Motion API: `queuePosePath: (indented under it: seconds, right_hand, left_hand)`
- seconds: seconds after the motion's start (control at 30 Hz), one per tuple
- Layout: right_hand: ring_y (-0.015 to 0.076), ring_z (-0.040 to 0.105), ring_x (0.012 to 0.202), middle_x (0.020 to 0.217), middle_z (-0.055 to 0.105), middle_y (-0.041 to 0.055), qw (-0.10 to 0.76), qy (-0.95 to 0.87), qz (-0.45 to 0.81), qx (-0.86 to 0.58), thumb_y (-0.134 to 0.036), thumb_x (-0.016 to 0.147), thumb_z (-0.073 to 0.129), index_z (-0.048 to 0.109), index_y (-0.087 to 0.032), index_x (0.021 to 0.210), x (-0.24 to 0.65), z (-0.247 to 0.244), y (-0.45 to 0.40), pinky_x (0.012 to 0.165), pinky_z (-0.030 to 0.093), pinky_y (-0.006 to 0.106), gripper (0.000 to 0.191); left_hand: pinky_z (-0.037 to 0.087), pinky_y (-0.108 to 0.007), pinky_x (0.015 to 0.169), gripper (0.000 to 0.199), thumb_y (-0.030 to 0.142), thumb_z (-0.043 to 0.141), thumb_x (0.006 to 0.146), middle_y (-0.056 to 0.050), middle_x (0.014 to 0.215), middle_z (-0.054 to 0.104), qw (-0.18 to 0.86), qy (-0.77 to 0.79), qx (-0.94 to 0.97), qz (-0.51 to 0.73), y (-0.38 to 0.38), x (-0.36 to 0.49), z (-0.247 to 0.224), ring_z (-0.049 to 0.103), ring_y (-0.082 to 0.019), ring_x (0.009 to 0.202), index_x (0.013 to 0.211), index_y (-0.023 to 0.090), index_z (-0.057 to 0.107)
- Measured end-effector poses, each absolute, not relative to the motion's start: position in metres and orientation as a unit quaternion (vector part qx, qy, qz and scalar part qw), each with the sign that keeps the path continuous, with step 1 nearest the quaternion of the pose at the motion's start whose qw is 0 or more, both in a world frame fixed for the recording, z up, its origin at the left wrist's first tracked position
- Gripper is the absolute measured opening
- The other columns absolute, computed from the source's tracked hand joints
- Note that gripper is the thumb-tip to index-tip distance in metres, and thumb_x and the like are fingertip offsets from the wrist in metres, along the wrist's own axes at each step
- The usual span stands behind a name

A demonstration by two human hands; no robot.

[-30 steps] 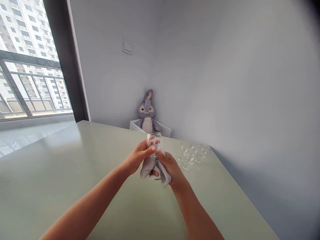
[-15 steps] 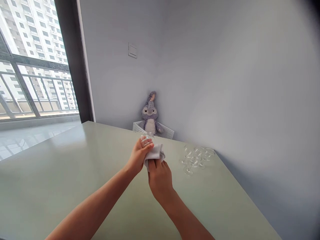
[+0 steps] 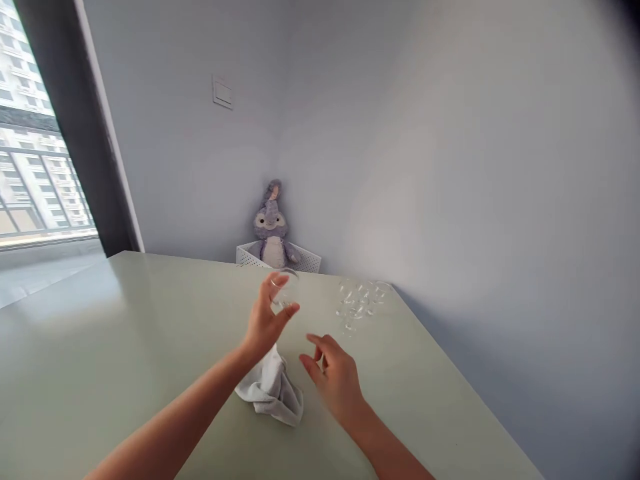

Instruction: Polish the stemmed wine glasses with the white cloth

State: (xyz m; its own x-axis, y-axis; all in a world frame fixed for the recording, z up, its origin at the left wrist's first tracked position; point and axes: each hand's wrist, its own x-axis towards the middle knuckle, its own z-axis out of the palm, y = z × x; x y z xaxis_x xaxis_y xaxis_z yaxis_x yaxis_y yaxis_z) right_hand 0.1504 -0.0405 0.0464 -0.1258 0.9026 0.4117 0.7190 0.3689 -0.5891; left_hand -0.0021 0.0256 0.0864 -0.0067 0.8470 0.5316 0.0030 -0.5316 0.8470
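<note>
Grip of left hand [image 3: 264, 320] holds clear glass [image 3: 290, 289] over worktop [image 3: 125, 360]; right hand [image 3: 337, 377] loose, thumb and fingers parted. Pale cloth [image 3: 276, 395] lies crumpled near both; I see more stemware [image 3: 357, 303] clustered farther right.

At the middle of the frame, by the far edge of the pale green table [image 3: 165, 320], a purple plush toy [image 3: 273, 250] with a whitish belly sits upright in a white basket [image 3: 311, 263] with small holes in its sides. Above and left of it, a white light switch [image 3: 222, 92] is fixed to the plain pale wall [image 3: 450, 147], which fills the right of the frame. A dark door frame [image 3: 75, 120] slants down the upper left; beyond it show a metal railing [image 3: 37, 155] and a tall building [image 3: 25, 70] with many windows.
</note>
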Motion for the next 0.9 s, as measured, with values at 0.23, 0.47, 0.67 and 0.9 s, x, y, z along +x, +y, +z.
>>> queuePosePath:
  seconds: [0.23,0.47,0.67,0.9]
  right_hand:
    - [0.0129,0.048,0.060,0.065,0.055,-0.0006,0.469,-0.645,0.307,-0.519,-0.030,0.078,0.047,0.062,-0.018,0.071,0.171,0.044,-0.033,0.054,0.037,0.023,0.020]
    - [0.0168,0.051,0.059,0.061,0.057,0.0012,0.505,-0.470,0.207,-0.694,-0.044,0.071,0.051,0.061,-0.015,0.079,0.273,0.007,0.003,0.058,0.038,0.027,0.032]
    - [0.0172,0.053,0.057,0.058,0.058,0.0018,0.484,-0.436,0.208,-0.730,-0.038,0.067,0.050,0.060,-0.016,0.073,0.311,-0.009,0.040,0.052,0.036,0.025,0.025]
    - [0.0162,0.054,0.057,0.058,0.058,0.0004,0.474,-0.436,0.209,-0.736,-0.037,0.068,0.050,0.060,-0.012,0.091,0.303,-0.012,0.072,0.052,0.036,0.025,0.035]
  left_hand:
    - [0.031,-0.040,0.100,0.076,0.036,0.061,0.075,-0.009,0.135,0.039,0.365,0.272,0.765,0.456,-0.013,0.038,0.053,0.033,-0.023,0.126,0.135,0.032,0.016]
    - [0.042,-0.038,0.085,0.043,0.042,0.044,0.082,-0.003,0.121,0.053,0.269,0.479,0.740,0.388,0.015,0.004,0.019,0.058,-0.020,0.090,0.124,0.033,0.038]
    - [0.041,-0.035,0.082,0.034,0.040,0.040,0.082,-0.002,0.108,0.059,0.240,0.531,0.729,0.359,0.029,-0.013,-0.013,0.057,-0.019,0.086,0.114,0.029,0.047]
    - [0.041,-0.031,0.080,0.033,0.044,0.036,0.083,0.000,0.099,0.062,0.294,0.545,0.702,0.353,0.037,-0.016,-0.017,0.057,-0.019,0.093,0.111,0.029,0.047]
